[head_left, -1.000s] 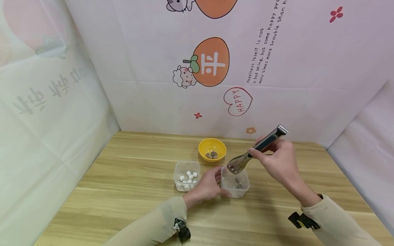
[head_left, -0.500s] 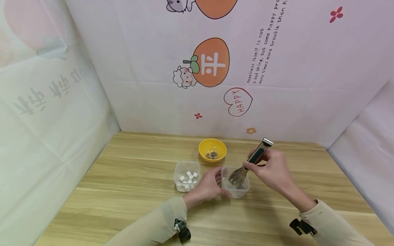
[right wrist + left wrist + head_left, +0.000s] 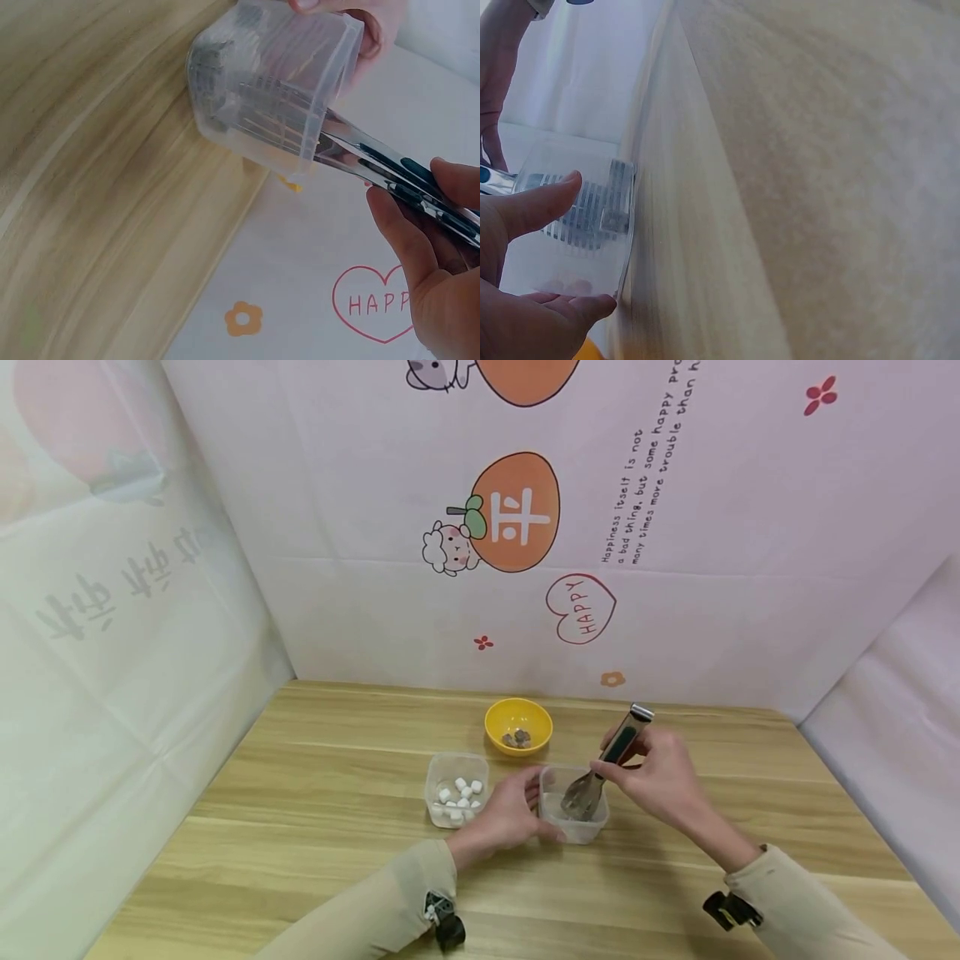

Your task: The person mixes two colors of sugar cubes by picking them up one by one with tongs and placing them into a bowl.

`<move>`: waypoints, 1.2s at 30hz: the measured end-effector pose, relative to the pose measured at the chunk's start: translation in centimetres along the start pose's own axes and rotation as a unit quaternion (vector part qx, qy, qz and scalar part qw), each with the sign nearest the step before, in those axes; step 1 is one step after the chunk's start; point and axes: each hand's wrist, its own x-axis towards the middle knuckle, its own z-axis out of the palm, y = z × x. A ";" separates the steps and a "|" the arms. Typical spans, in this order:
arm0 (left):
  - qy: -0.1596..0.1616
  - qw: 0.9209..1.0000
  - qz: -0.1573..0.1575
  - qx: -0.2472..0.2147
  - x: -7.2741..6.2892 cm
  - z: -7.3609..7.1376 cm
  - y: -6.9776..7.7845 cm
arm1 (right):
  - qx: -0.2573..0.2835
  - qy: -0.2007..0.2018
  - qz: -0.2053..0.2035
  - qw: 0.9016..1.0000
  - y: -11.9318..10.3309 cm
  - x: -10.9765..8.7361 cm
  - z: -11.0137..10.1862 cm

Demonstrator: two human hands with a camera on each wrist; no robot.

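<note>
The right hand (image 3: 660, 772) pinches metal tongs (image 3: 620, 743) dipped in a clear plastic container (image 3: 572, 832). The left hand's (image 3: 508, 812) fingers grip it.

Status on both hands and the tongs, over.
Right hand grips tongs, slanting into right-hand clear container. Left hand holds that container by its sides. No obstruction seen at its opening.

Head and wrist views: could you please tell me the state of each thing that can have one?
Right clear tub: upright, uncovered, at least one greyish chunk inside, held by left grip
Tongs: tilted, arms slightly apart, slotted head inside right clear tub, held by right grip
Left clear tub: upright, uncovered, holding white cubes
Yellow bowl: upright, holding greyish-brown chunks
</note>
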 end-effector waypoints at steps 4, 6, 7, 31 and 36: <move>0.001 1.000 -0.004 0.001 0.0 0.0 0.0 | -0.014 0.001 -0.004 1.000 0.1 0.1 0.3; 0.001 1.000 -0.003 0.000 0.0 0.0 0.0 | -0.018 0.009 -0.008 1.000 0.0 0.1 0.5; 0.002 1.000 -0.004 0.001 0.0 0.0 0.0 | -0.016 0.014 -0.010 1.000 0.0 0.2 0.6; 0.002 1.000 -0.003 0.000 -0.1 0.0 0.0 | 0.014 0.040 0.012 0.999 1.2 -0.2 1.0; 0.002 1.000 -0.006 -0.004 0.0 0.0 0.0 | 0.006 0.044 0.019 0.999 1.1 -0.2 1.0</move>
